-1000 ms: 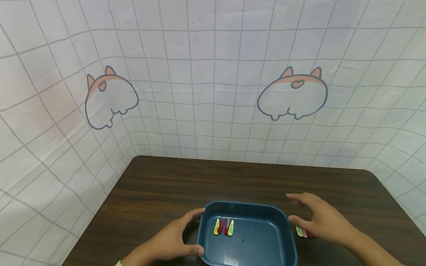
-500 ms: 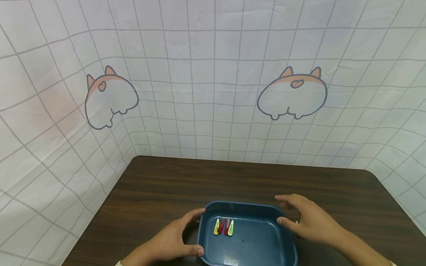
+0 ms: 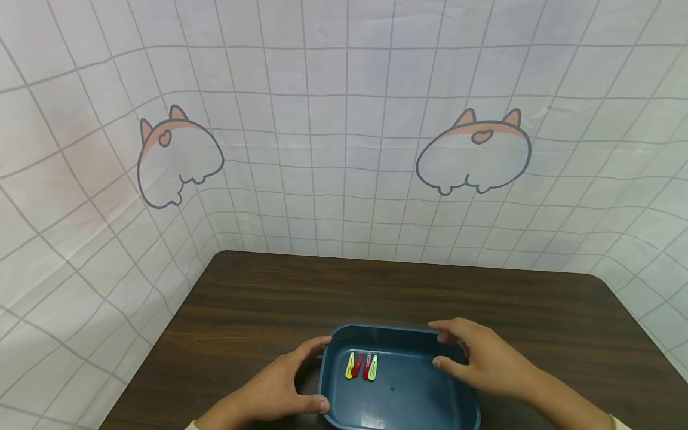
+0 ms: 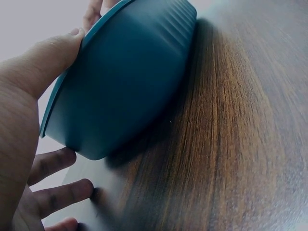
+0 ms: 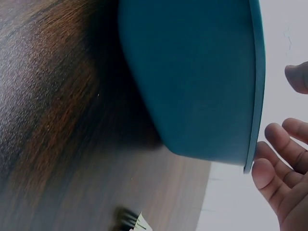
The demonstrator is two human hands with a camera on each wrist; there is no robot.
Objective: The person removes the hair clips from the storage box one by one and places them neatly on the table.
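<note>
Hands frame a dark blue rectangular plastic tray (image 3: 408, 412) that sits near the front edge of a dark brown wood-grain table (image 3: 269, 304). The left hand (image 3: 274, 388) holds the tray's left wall, thumb on the near rim corner and index finger curved along the far corner. From the left wrist view, the thumb lies on the rim while the other fingers (image 4: 53, 163) sit low beside the wall. The right hand (image 3: 478, 361) hangs over the tray's right side, fingers relaxed and slightly spread, holding nothing; whether it touches the rim cannot be told. Inside the tray, by its left wall, lie four small snap hair clips (image 3: 361, 366) side by side, yellow, red, red, yellow. Behind the table hangs a white grid-patterned cloth backdrop (image 3: 344, 137) printed with cartoon animals.
</note>
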